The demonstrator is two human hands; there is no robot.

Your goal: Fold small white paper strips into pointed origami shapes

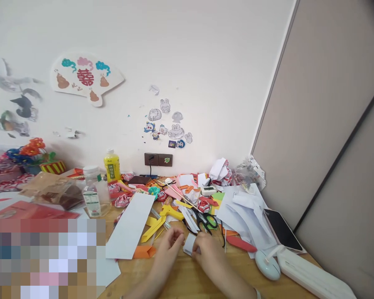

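A small folded piece of white paper point(189, 243) is pinched in my right hand point(207, 248), just above the wooden table. The fingers cover its right part. To the left of it is my left hand point(170, 246), loosely curled, thumb and fingers a little apart, apparently with nothing in them. Just beyond my hands lie black-handled scissors point(207, 222) and a yellow glue gun point(172, 212). A yellow folded paper strip point(153, 229) and an orange folded paper piece point(144, 251) are to the left of my left hand.
A long white sheet point(131, 226) lies left, near a clear jar point(93, 197) and a yellow bottle point(112, 166). Paper scraps and paper flowers crowd the back. White sheets point(241, 216), a tablet point(282, 228), a mouse point(267, 264) and a white lamp-like bar point(311, 272) stand right.
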